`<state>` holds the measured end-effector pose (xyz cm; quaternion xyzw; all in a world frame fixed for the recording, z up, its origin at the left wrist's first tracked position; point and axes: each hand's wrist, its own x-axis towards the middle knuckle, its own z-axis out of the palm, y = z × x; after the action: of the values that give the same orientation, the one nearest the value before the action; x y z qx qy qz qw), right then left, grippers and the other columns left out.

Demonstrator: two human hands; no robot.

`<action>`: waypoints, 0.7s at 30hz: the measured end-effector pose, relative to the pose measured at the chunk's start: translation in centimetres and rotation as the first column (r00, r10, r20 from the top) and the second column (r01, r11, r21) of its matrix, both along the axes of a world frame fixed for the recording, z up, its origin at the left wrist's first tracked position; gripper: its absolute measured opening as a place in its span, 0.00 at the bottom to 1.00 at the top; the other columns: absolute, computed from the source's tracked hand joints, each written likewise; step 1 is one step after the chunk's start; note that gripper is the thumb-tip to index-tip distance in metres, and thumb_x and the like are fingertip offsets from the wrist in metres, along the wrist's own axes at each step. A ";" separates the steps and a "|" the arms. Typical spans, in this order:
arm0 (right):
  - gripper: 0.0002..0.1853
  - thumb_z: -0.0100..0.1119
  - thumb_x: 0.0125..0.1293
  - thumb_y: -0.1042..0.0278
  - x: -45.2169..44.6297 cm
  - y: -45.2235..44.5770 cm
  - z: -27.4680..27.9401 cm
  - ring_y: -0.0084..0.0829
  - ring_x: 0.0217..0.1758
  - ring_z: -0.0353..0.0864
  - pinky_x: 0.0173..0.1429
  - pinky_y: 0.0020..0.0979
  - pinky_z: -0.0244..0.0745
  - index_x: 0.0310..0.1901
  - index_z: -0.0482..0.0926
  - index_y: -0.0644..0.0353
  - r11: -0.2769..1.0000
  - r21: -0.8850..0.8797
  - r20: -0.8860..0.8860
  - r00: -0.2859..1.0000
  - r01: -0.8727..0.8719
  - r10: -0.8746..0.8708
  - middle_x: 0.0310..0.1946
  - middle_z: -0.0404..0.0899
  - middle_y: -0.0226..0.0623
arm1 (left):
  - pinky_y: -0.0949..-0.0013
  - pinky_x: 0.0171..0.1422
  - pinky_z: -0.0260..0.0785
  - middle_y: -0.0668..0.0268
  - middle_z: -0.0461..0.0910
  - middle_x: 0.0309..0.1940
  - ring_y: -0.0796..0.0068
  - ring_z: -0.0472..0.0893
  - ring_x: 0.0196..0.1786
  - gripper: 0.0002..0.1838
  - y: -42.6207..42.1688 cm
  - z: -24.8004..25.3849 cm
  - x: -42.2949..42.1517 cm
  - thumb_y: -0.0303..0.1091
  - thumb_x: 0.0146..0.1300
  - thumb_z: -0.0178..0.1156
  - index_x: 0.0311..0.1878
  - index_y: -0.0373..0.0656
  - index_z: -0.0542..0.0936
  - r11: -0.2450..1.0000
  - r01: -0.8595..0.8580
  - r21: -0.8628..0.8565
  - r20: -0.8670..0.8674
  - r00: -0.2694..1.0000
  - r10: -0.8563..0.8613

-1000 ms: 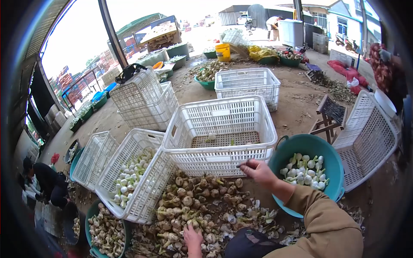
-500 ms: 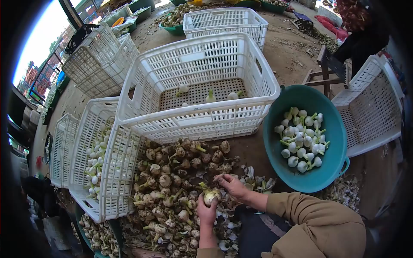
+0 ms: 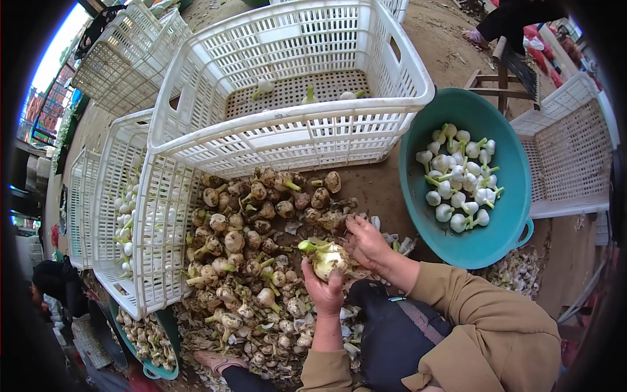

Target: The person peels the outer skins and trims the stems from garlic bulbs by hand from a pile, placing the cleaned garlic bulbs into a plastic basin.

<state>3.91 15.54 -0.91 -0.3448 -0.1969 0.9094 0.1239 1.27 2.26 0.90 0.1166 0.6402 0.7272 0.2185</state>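
My left hand [image 3: 325, 291] is closed round a garlic bulb [image 3: 328, 261], its green-yellow stem end pointing up and left. White skin shows on the bulb, with brown patches on its lower side. Right beside it, my right hand [image 3: 371, 247] has curled fingers, with brown garlic skin at the fingertips and hanging between hand and bulb. Below both hands spreads a heap of unpeeled, soil-stained garlic [image 3: 235, 245]. A teal basin [image 3: 418, 225] to the right holds several clean white bulbs [image 3: 460, 176] with short green stems.
A large white crate [image 3: 281, 140] with a few bulbs stands ahead. Another white crate [image 3: 147, 261] at left holds many white bulbs. Further right are a tilted crate [image 3: 568, 150] and a wooden stool [image 3: 503, 81]. A green tub [image 3: 163, 372] of garlic sits lower left. Other people are at the edges.
The view has tilted down and come closer to the heap. The bulb in my left hand shows more white, and my right hand has shifted down beside it with loose skin.
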 end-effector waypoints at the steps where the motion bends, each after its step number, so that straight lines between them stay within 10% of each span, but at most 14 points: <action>1: 0.15 0.41 0.73 0.58 0.6 0.1 -0.3 0.31 0.53 0.75 0.55 0.37 0.73 0.52 0.68 0.60 0.992 0.011 -0.037 0.991 -0.129 0.130 0.50 0.73 0.37 | 0.69 0.60 0.62 0.60 0.69 0.53 0.70 0.70 0.54 0.37 0.1 0.0 -0.1 0.50 0.57 0.61 0.61 0.34 0.60 1.000 -0.001 0.014 -0.005 1.000 0.001; 5: 0.30 0.47 0.66 0.41 2.6 -0.7 -0.5 0.30 0.57 0.73 0.55 0.34 0.72 0.59 0.66 0.57 0.869 -0.187 -0.294 0.870 -0.458 0.395 0.52 0.74 0.37 | 0.65 0.62 0.61 0.57 0.66 0.57 0.66 0.70 0.56 0.39 -0.7 -3.5 -1.7 0.50 0.57 0.63 0.64 0.36 0.59 0.971 0.089 -0.222 -0.317 0.935 -0.158; 8: 0.26 0.53 0.66 0.48 2.4 -1.0 -1.0 0.24 0.48 0.76 0.48 0.27 0.74 0.57 0.67 0.58 0.918 -0.137 -0.278 0.904 -0.372 0.325 0.51 0.73 0.30 | 0.61 0.67 0.56 0.53 0.63 0.61 0.59 0.64 0.63 0.42 -0.2 1.4 -1.6 0.37 0.56 0.66 0.68 0.38 0.53 0.993 0.084 -0.084 -0.140 0.986 -0.095; 11: 0.30 0.55 0.63 0.44 2.5 0.5 0.6 0.20 0.47 0.72 0.49 0.25 0.70 0.57 0.68 0.61 0.762 0.359 -0.048 0.804 -0.539 0.592 0.46 0.73 0.28 | 0.65 0.59 0.65 0.56 0.69 0.56 0.66 0.72 0.55 0.27 -1.3 5.0 -3.4 0.33 0.59 0.63 0.58 0.33 0.67 0.798 -0.115 -0.592 -0.695 0.574 -0.433; 14: 0.36 0.55 0.60 0.37 2.5 1.1 -0.4 0.24 0.46 0.72 0.50 0.27 0.69 0.56 0.70 0.63 0.416 0.689 0.205 0.710 -0.593 0.674 0.45 0.75 0.33 | 0.64 0.44 0.70 0.58 0.79 0.33 0.55 0.78 0.38 0.13 -2.1 4.9 -4.1 0.26 0.48 0.65 0.39 0.38 0.80 0.821 0.089 -0.563 -0.614 0.620 -0.489; 18: 0.35 0.58 0.58 0.42 2.5 0.9 -0.5 0.32 0.57 0.70 0.60 0.31 0.64 0.59 0.68 0.62 0.322 0.641 0.261 0.593 -0.697 0.762 0.52 0.73 0.41 | 0.68 0.34 0.72 0.61 0.79 0.37 0.64 0.79 0.35 0.10 -4.4 2.8 -6.0 0.35 0.56 0.62 0.42 0.48 0.81 0.774 0.060 -0.630 -0.717 0.338 -0.610; 21: 0.35 0.69 0.49 0.58 3.0 -0.3 -0.3 0.43 0.59 0.67 0.60 0.35 0.65 0.59 0.67 0.59 0.067 0.956 0.183 0.761 -0.284 0.622 0.54 0.66 0.45 | 0.67 0.30 0.65 0.61 0.77 0.23 0.66 0.73 0.22 0.04 -5.0 2.4 -4.8 0.25 0.55 0.60 0.31 0.34 0.78 0.738 0.058 -0.672 -0.488 0.715 -0.501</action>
<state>6.92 15.28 -1.17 0.0172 -0.7836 0.6199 0.0376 -3.57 -2.78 3.32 0.3821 0.8466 0.3484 0.1259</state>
